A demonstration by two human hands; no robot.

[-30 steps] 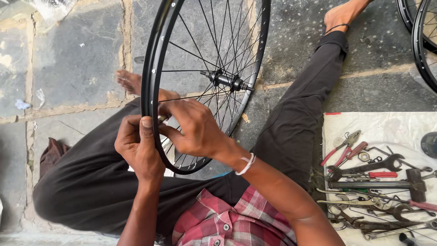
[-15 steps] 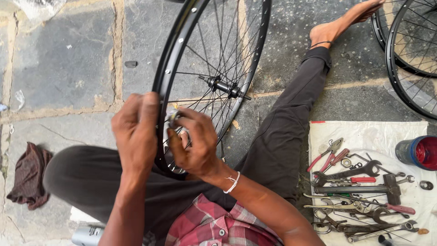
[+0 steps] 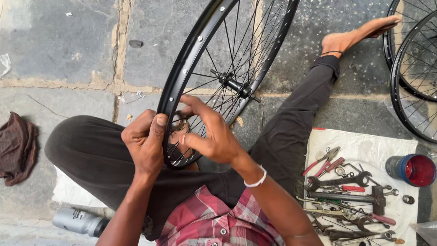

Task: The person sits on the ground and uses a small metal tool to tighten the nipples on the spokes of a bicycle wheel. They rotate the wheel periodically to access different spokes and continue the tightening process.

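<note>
Head view shows a person seated on the stone floor [image 3: 68,54] with a black wheel [image 3: 182,68] standing upright between the legs, its lower rim resting at the lap. The left hand [image 3: 144,145] is clamped on the rim's near edge, thumb pressed over the outer face. The right hand [image 3: 211,136] reaches in among the spokes [image 3: 236,50] just beside it, fingers pinched on something small at the rim's inner side; what it is I cannot tell. As a judgement, the wheel looks fully laced, hub [image 3: 234,85] centred and spokes in place, so building seems done and the work is at spoke-by-spoke adjusting near the rim, with most of the round likely left. Tools lie untouched on a white cloth [image 3: 364,146] to the right: pliers [image 3: 325,160], spanners [image 3: 339,181], a hammer [image 3: 364,197].
</note>
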